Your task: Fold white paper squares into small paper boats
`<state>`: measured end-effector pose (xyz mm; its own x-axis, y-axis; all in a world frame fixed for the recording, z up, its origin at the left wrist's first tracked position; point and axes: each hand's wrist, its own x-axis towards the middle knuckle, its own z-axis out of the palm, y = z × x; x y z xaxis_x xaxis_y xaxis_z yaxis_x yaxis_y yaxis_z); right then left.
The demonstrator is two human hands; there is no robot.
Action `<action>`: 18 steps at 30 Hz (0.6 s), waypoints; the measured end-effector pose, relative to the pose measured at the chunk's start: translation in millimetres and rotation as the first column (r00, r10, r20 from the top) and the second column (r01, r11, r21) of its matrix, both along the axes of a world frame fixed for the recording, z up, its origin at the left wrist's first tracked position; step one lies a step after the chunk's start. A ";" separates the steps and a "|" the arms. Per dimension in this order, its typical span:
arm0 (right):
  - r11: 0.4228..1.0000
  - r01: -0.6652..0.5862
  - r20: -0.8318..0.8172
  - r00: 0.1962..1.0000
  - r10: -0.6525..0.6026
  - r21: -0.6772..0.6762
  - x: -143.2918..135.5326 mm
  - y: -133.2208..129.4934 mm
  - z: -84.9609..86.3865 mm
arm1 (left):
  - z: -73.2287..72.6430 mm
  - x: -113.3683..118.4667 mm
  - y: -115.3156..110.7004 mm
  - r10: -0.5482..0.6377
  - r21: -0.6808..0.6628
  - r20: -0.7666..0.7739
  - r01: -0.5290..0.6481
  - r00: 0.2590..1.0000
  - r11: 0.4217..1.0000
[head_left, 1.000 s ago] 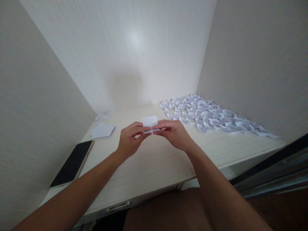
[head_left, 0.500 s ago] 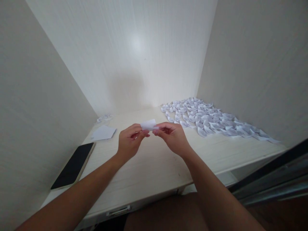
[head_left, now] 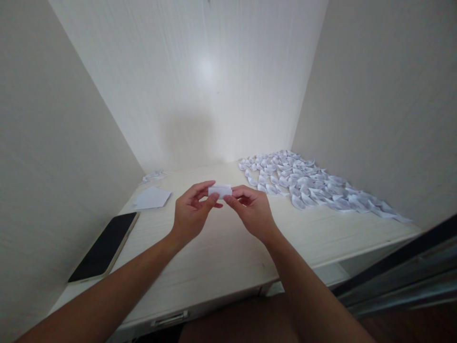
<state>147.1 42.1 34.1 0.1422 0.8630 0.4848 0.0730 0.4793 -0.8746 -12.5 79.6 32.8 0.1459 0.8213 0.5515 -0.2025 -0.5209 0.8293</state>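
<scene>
A small folded piece of white paper (head_left: 220,190) is held up between both hands above the desk. My left hand (head_left: 193,207) pinches its left end, thumb on the near face and fingers behind. At the right end my right hand (head_left: 253,207) grips it the same way, its thumb close to the left one. The fingertips behind the paper are partly hidden. Off to the left lies a stack of flat white paper pieces (head_left: 153,197).
Many folded white paper pieces (head_left: 303,183) are spread along the desk's right side. A phone with a black screen (head_left: 103,247) lies at the left edge. Smaller paper bits (head_left: 154,176) sit in the back left corner. Walls enclose the desk (head_left: 214,267) on three sides.
The paper's raised upper part has come down, so it looks narrower. Both thumbs have moved up onto its near face. The view has shifted slightly.
</scene>
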 end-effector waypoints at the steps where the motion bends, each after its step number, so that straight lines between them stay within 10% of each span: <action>1: 1.000 -0.012 -0.032 0.999 0.011 -0.021 -1.1 -0.2 0.1 | 0.0 0.3 0.3 -0.010 0.002 0.005 0.010 1.000 1.000; 18: 0.999 0.001 -0.219 0.976 -0.008 -0.034 -7.5 2.4 2.1 | 0.6 -0.1 1.0 -0.069 -0.067 0.038 0.072 0.997 0.995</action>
